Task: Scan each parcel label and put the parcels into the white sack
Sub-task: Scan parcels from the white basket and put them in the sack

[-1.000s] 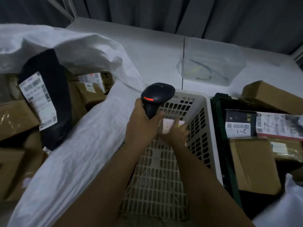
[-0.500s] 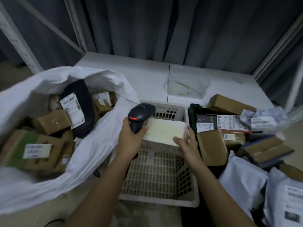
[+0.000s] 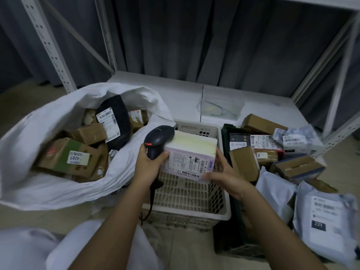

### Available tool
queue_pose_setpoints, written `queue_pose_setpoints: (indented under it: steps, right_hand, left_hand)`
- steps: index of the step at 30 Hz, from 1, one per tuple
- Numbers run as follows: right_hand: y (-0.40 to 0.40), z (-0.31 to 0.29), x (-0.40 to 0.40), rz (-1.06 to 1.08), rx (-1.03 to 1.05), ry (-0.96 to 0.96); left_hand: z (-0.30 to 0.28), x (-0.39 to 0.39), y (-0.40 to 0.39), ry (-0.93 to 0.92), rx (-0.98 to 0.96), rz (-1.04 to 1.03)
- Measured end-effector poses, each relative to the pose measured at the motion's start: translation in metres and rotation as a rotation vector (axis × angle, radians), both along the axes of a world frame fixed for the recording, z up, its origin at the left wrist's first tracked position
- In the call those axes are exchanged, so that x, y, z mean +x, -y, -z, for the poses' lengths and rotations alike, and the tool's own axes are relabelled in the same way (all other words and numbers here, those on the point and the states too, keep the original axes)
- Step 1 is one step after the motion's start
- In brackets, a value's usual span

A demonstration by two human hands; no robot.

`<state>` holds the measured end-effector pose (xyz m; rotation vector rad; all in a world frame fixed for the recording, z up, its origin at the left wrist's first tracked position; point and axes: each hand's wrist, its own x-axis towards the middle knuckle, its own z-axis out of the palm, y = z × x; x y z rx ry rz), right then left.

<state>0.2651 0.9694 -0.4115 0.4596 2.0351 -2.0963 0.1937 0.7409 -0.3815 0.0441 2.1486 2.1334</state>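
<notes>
Free room: white sack (image 3: 58, 184) mouth gapes wide open twd viewer, near rim sagging low; inside already heaped w/ brown boxes (image 3: 66, 158) + black pouch (image 3: 115, 121), least piled along near-left edge. White basket (image 3: 194, 191) floor bare under held white box (image 3: 191, 154). Obstacles: scanner (image 3: 158, 139) in left hand (image 3: 149, 165) sits betw box + sack rim. Right side crowded: dark crate (image 3: 226, 133) packed w/ parcels, grey mailers (image 3: 323, 217) at its near-right. Shelf uprights (image 3: 48, 45) behind sack.

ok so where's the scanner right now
In the head view the scanner sits just left of centre, gripped by the left hand, between the white sack and the white box held over the basket.
</notes>
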Motion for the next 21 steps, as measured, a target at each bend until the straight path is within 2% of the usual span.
queue_pose_setpoints:
  steps: [2, 7, 10, 14, 17, 21]
  right_hand:
    - [0.004, -0.004, 0.005, 0.086, 0.085, -0.061]
    - [0.009, -0.01, 0.004, 0.374, 0.105, -0.161]
    - [0.006, -0.011, -0.001, 0.301, 0.111, -0.191]
    - [0.007, -0.011, -0.007, 0.2, -0.035, -0.172]
    - [0.005, -0.012, -0.013, 0.305, -0.05, -0.175]
    - [-0.006, -0.012, -0.027, 0.442, 0.056, -0.129]
  left_hand:
    - [-0.001, 0.001, 0.001, 0.014, 0.015, 0.001]
    - [0.0, 0.003, -0.005, 0.021, 0.058, 0.028]
    - [-0.002, 0.003, -0.009, 0.006, 0.066, 0.045]
    - [-0.002, 0.0, -0.01, -0.012, 0.067, 0.052]
    - [-0.005, -0.003, -0.01, -0.029, 0.091, 0.047]
    - [-0.005, -0.009, -0.007, -0.062, 0.055, 0.035]
